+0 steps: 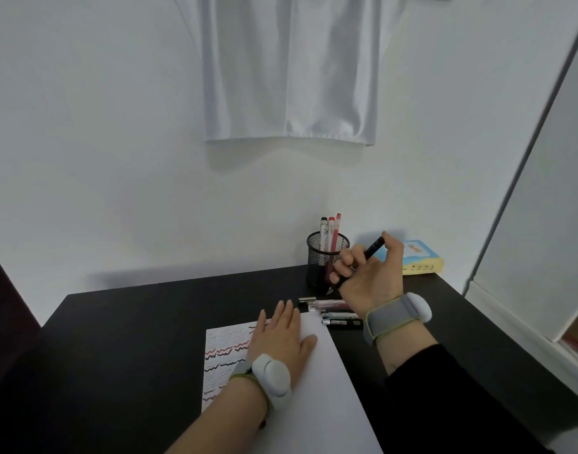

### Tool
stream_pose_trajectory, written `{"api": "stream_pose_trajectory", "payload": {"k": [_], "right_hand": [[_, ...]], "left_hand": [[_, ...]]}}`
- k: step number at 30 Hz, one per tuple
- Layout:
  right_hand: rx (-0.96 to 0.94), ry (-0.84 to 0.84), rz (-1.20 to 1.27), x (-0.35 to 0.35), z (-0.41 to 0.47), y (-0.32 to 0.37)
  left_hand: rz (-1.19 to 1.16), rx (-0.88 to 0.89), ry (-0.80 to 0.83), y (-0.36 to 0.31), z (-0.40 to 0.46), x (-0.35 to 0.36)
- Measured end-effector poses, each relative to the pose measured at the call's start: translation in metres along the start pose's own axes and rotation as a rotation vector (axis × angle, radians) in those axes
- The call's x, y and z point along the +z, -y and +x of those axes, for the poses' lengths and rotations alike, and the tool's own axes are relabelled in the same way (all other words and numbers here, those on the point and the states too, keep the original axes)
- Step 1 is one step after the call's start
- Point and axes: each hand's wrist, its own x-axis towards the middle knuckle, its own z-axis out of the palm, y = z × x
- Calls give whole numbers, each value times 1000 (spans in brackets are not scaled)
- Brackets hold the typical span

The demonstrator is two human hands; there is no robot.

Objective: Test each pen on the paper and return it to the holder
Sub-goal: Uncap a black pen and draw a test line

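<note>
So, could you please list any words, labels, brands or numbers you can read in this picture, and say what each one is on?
None can be read.
Box by the wall: a printed picture and small marks along its yellow edge, too blurred to read.
White pen in the mesh holder: dark print on the barrel, too small.
Pens lying on the table: label marks, blurred.
Paper: only squiggles, no writing.
</note>
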Motion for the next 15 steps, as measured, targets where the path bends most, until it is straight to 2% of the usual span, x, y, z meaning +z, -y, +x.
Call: {"api": "stream_pose_trajectory", "payload": {"k": [6,15], "right_hand": [[73,26,-83,2,8,-2],[-77,-10,-201,4,25,-2]], "left_hand": [[10,0,-40,1,0,5],[3,-1,-50,1,-2,6]]}}
